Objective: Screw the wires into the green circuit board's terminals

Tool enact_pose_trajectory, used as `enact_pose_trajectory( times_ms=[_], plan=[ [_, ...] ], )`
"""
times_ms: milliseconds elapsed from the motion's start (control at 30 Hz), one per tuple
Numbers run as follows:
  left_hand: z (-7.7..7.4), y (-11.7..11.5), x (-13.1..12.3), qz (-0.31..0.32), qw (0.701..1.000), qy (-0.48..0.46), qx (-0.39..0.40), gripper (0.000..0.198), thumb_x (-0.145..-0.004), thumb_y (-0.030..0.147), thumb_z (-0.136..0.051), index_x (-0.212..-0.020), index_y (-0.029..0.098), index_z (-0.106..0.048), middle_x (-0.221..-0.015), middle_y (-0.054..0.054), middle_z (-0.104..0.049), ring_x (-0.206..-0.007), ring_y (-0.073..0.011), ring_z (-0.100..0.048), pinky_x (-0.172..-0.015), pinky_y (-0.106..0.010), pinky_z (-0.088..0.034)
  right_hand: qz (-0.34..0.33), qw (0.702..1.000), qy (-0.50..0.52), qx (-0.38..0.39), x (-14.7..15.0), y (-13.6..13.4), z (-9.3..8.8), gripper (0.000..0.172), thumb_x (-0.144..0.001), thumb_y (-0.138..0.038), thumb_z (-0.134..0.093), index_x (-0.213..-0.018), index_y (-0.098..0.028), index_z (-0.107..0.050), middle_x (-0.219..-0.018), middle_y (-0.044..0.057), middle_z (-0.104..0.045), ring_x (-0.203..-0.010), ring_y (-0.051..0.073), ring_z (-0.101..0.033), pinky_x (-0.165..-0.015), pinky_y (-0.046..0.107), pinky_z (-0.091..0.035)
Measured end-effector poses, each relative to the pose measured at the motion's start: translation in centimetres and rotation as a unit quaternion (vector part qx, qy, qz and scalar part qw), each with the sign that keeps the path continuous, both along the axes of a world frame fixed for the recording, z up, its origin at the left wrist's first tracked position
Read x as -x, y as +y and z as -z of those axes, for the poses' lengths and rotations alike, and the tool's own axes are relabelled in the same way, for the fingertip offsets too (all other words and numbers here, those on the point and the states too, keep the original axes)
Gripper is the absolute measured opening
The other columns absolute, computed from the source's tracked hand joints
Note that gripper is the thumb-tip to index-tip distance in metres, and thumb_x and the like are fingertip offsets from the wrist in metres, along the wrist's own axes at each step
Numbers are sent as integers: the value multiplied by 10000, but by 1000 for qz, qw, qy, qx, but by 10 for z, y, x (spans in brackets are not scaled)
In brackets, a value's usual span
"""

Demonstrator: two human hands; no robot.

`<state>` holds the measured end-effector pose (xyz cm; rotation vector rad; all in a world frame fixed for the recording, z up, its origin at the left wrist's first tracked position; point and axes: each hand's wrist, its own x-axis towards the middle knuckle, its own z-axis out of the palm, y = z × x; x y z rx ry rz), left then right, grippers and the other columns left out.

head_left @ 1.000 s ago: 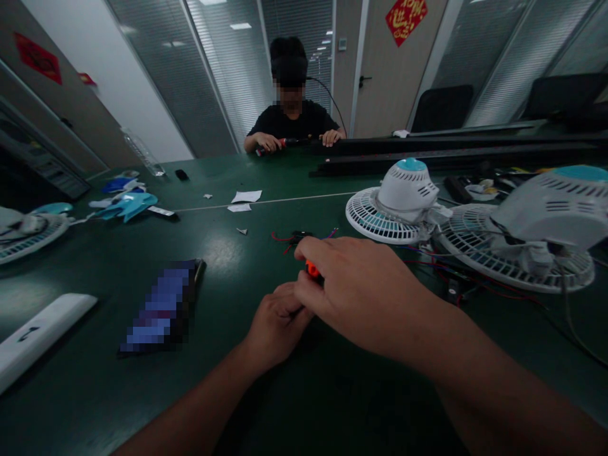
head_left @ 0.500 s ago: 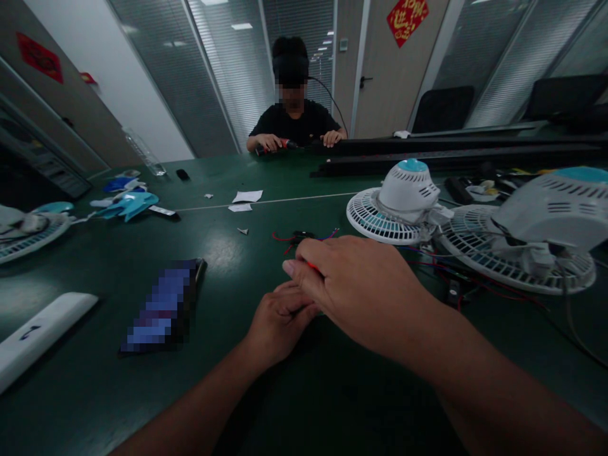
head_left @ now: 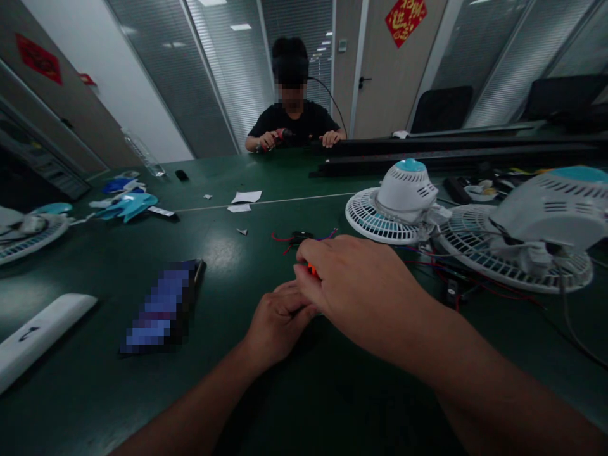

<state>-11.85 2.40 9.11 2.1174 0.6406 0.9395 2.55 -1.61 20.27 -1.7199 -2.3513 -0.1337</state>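
My right hand (head_left: 361, 285) is closed from above round an orange-and-black handle (head_left: 312, 270); just a small bit of it shows between thumb and forefinger. Under it, my left hand (head_left: 280, 316) rests low over the table with its fingers curled in. Whatever the left fingers pinch is covered by my right hand. Right behind the hands lies a small black part with red and blue wires (head_left: 301, 237).
On the right, two white fan housings (head_left: 408, 196) lie with loose wires. A phone (head_left: 161, 307) and a white bar (head_left: 42, 335) are on the left. Paper scraps (head_left: 247, 197) and blue fan blades (head_left: 127, 206) lie farther back. Opposite, a person (head_left: 294, 120) holds a red-and-black power tool (head_left: 278, 136).
My right hand has turned slightly round the handle, its thumb shifting right, so more orange shows. My left hand stays put. The person opposite has swung the power tool.
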Motion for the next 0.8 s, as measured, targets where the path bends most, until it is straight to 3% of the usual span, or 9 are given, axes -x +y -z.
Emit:
enact_pose_trajectory(
  times_ms=[267,567,800],
  plan=[
    [1,0,0,-17,1000,24,3,278,-868,210,-563,-625,227,-695,-703,-23,-750,-998,-242,-688,-762,-340,-568,-24,1000,13,-1,-2,-1,0,175,-919,-241,-468,-919,-177,-631,-817,59,-674,-795,229,-633,-578,315,-367],
    [2,0,0,-27,999,17,-20,326,-870,236,-562,-551,223,-627,-563,0,-688,-765,-212,-708,-713,-343,-564,-22,1000,9,-12,-1,-2,0,119,-892,-223,-522,-872,-190,-634,-779,47,-663,-787,209,-621,-591,301,-380],
    [1,-1,-1,-30,999,10,-27,329,-872,233,-557,-548,218,-616,-549,9,-673,-729,-200,-700,-723,-350,-564,-28,999,20,-19,-1,-1,1,124,-886,-207,-510,-822,-195,-616,-742,37,-638,-772,215,-609,-585,313,-366]
  ],
)
